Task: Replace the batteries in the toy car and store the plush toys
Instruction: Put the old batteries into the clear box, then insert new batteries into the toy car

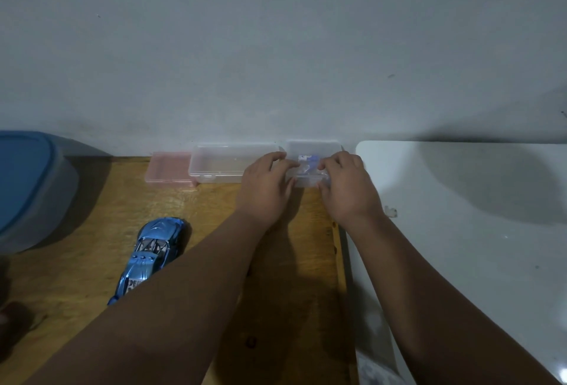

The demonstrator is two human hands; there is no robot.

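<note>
At the small box (pixel 311 148) by the wall (pixel 276 47), my left hand (pixel 265 183) and right hand (pixel 348 186) both grip it, car (pixel 150 254) well left of it; a jerked lid might scatter the batteries (pixel 307 159).

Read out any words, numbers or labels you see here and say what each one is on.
"DE": start of a white label on the blue toy car; the rest is hidden.
Blue-and-white item in the small clear box: print too blurred to read.
Nothing else legible.
</note>
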